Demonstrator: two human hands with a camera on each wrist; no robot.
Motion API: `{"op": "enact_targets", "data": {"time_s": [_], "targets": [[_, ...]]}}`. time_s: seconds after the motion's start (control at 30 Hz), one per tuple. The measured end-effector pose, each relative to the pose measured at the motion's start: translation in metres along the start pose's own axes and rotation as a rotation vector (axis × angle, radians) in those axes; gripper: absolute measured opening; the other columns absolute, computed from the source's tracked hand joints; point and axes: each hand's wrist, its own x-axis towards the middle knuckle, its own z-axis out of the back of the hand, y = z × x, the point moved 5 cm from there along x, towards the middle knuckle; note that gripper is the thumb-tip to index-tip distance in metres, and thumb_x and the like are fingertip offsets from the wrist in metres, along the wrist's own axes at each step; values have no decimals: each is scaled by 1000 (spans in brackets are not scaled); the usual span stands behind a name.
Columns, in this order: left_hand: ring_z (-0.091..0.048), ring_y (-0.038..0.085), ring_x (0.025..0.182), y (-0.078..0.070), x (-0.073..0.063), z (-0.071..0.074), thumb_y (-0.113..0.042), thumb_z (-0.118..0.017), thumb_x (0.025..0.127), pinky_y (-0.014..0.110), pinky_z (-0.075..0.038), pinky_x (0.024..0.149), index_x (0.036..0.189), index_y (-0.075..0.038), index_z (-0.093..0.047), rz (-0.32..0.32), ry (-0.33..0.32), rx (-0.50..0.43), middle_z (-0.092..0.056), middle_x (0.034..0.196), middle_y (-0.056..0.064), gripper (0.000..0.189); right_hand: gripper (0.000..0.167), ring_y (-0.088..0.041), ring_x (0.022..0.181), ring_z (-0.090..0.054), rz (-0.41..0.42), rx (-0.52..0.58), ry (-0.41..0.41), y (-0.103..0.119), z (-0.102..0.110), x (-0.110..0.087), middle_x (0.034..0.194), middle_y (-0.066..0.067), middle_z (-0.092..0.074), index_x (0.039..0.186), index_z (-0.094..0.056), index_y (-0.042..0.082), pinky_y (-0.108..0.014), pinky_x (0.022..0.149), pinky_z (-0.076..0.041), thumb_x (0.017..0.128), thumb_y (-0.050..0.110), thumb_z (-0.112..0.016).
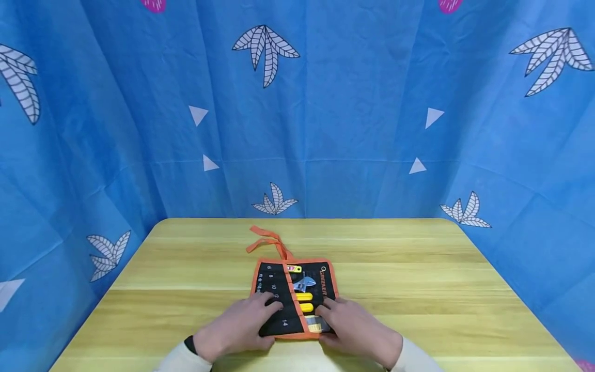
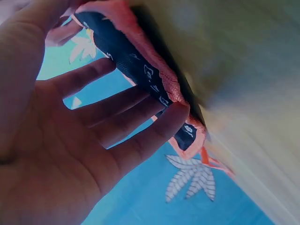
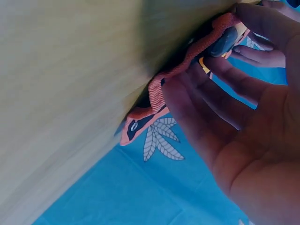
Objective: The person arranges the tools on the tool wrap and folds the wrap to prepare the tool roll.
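A black fabric tool roll (image 1: 285, 324) with orange trim lies on the table, its left pocket panel printed with white numbers. From the pockets stick out an adjustable wrench (image 1: 304, 283), two yellow handles (image 1: 304, 296) and a yellow piece (image 1: 295, 268) at the far end. A flat, pale tool (image 1: 317, 324) shows nearest the person. My left hand (image 1: 244, 321) rests on the roll's left side, fingers mostly straight in the left wrist view. On the right edge lies my right hand (image 1: 352, 325), its fingers gently bent against the roll and hiding part of it.
Orange tie straps (image 1: 268, 241) trail from the far edge of the roll onto the wooden table (image 1: 418, 279). A blue curtain (image 1: 353, 103) with white leaf prints hangs behind and on both sides of the table.
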Motion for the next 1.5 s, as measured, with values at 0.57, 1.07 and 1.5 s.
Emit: {"op": "enact_targets", "data": {"time_s": [0.57,1.07,1.5], "targets": [[-63,7,92,-31,-2,0,-34,-66,99,27,-57,78,101,-23,-76,-137,-34,-42,-66,115,-3,15,25,-7,71,-55,-88,70,50,-11,3,-42,93,5,-66,106,-71,15,-33,64,-52,100,38,-65],[-52,-3,69,-20,7,8,-16,-67,101,19,-47,62,95,-17,-70,-132,-115,-154,-64,81,-12,6,20,-3,60,-45,-86,289,-80,-26,7,-35,100,6,-65,120,-59,17,-21,57,-44,101,16,-65],[-56,-1,73,-23,8,7,-13,-70,98,19,-53,65,100,-20,-72,-123,-250,-74,-62,86,-10,8,14,-2,58,-43,-66,263,-191,-24,8,-35,102,6,-58,108,-62,24,-20,51,-43,101,12,-65]]}}
